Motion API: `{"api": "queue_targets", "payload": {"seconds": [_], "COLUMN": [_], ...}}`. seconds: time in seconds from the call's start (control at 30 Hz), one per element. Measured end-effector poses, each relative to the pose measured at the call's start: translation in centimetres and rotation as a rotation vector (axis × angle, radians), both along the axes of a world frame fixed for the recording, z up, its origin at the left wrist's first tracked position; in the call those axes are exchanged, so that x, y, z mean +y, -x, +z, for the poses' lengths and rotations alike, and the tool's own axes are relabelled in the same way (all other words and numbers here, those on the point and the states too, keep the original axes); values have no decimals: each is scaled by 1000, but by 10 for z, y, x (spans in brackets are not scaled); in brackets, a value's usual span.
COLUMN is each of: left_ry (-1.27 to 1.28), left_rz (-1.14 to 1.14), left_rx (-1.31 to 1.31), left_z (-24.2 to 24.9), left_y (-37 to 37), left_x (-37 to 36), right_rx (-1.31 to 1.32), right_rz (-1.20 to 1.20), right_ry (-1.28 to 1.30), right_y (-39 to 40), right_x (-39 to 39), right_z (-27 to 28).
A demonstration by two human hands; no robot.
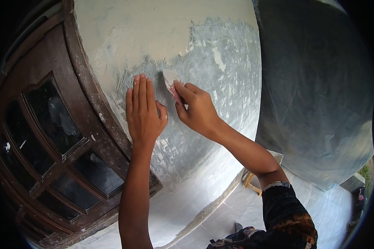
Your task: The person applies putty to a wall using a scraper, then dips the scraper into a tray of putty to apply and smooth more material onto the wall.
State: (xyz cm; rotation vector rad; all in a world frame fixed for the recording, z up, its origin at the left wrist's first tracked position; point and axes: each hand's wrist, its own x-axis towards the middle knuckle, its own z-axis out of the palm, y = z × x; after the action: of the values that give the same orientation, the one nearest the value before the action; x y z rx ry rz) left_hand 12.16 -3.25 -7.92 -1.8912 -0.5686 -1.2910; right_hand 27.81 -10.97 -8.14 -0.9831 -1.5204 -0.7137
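My right hand (198,107) grips a putty knife (170,81) with a pinkish handle. Its pale, smeared blade points up and left against the wall (220,45), near the ragged border between cream paint and bare grey plaster. To the left, my left hand (144,112) lies flat on the scraped grey part, fingers stretched upward and thumb out to the side. Nothing is in that hand. Flakes of light paint still cling to the grey surface around both hands.
A brown wooden window frame (81,79) with several dark glass panes borders the wall on the left. A dark grey wall (316,91) stands at right. Below are pale floor tiles (220,220) and a small yellowish wooden piece (250,182) by the wall's foot.
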Motion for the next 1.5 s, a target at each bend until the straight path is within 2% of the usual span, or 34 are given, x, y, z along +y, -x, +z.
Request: {"api": "queue_targets", "payload": {"seconds": [0.03,0.13,0.2,0.3,0.37,0.43,0.5,0.57,0.63,0.67,0.77,0.83,0.9,0.97,1.03,1.1,1.17,1.23,1.3,1.33,1.37,1.43,1.5], "left_ry": [1,-15,-15,-20,-18,24,2,-8,-31,-36,-18,-19,-14,-3,-13,-22,-31,-33,-34,-25,-17,-25,-18], "left_rz": [7,32,32,18,3,7,14,20,34,37,21,19,21,9,21,29,39,31,21,19,16,24,33], "left_rx": [3,10,11,15,3,18,11,12,8,9,6,9,8,1,3,9,9,7,6,6,3,1,17], "left_z": [-2,-2,-2,-2,-1,0,0,-3,-1,-2,-3,-1,-2,-2,-1,-3,-2,-2,-2,-3,-2,0,-3], "left_y": [0,0,0,0,1,2,0,0,0,0,0,1,1,0,0,0,0,0,0,0,-1,-1,0], "left_x": [-1,1,1,1,0,-4,-1,-1,0,2,2,0,-1,-1,0,1,2,1,0,0,1,1,-1], "right_rx": [70,111,26,-24,-34,-119,-57,60,107,95,-12,-40,-125,-45,81,121,117,70,-9,-14,-37,0,82], "right_rz": [46,-55,-283,-306,-218,-82,-35,-23,-141,-233,-371,-349,-198,-32,-70,-213,-268,-348,-375,-321,-238,-77,-130], "right_ry": [-12,-102,-170,-127,-74,8,-85,-185,-253,-209,-196,-19,14,-20,-38,-169,-122,-85,-25,61,19,55,-62], "right_y": [-3,-29,-40,-27,-6,8,3,-18,-43,-55,-59,-32,-6,2,-13,-39,-57,-57,-33,-17,-4,1,-16], "right_x": [-2,25,52,66,47,13,3,8,26,40,64,55,32,8,4,22,44,62,56,46,30,-2,2], "right_z": [13,69,81,40,-5,-26,-8,36,77,89,75,30,-9,-1,39,74,91,78,38,18,6,18,52]}}
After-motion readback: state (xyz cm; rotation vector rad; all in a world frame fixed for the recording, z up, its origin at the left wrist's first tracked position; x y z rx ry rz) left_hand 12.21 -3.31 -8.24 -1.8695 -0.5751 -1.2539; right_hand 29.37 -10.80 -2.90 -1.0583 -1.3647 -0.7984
